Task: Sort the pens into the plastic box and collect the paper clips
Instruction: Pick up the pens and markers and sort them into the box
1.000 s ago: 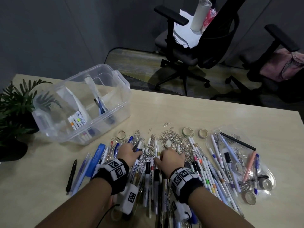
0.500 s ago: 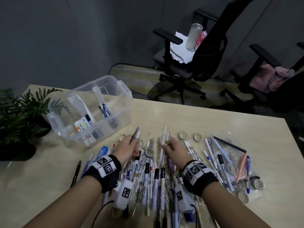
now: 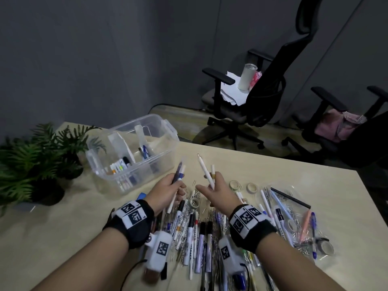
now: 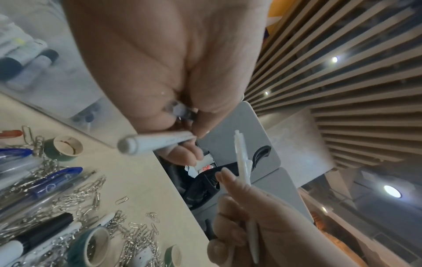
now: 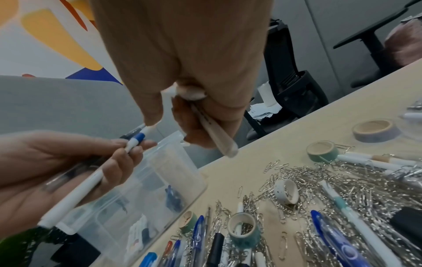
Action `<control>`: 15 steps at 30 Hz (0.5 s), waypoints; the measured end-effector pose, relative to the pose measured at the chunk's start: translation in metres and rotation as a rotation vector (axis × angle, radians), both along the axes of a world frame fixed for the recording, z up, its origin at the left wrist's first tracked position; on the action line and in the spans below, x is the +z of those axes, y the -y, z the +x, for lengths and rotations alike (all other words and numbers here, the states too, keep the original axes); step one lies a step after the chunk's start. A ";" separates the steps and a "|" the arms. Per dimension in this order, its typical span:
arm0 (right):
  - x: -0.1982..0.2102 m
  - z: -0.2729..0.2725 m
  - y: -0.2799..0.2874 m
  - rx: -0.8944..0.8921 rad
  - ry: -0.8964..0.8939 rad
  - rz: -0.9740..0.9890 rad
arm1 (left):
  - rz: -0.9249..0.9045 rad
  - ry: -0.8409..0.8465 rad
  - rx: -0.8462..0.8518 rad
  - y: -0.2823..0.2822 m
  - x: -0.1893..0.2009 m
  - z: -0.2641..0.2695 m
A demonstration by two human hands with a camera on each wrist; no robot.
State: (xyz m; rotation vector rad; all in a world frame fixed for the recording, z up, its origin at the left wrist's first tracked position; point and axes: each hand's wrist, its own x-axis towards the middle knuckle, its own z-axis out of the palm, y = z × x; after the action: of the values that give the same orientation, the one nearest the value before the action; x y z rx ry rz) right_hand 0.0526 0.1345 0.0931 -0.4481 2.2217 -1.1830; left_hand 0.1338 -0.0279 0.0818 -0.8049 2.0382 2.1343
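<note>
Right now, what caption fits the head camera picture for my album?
Left hand and right hand each lift pens above the pile, near the plastic box.

we count two hands (image 3: 168,191), one plastic box (image 3: 134,152), two chairs (image 3: 247,97) and one plant (image 3: 37,156); the pens (image 3: 195,229) and paper clips (image 5: 342,182) are too many to tell.

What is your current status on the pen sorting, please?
Left hand gripping pens, right hand gripping white pens. Plastic box ahead-left, path open.
</note>
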 end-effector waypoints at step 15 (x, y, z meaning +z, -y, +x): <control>0.015 0.012 0.052 0.041 0.131 -0.208 | -0.258 -0.089 0.215 0.047 0.032 0.025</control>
State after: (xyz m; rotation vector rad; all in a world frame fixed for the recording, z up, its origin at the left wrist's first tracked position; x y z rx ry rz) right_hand 0.0646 0.0823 0.1085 -0.4817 1.9797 -1.3873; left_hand 0.1589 -0.0750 0.1135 -1.0203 2.4095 2.0698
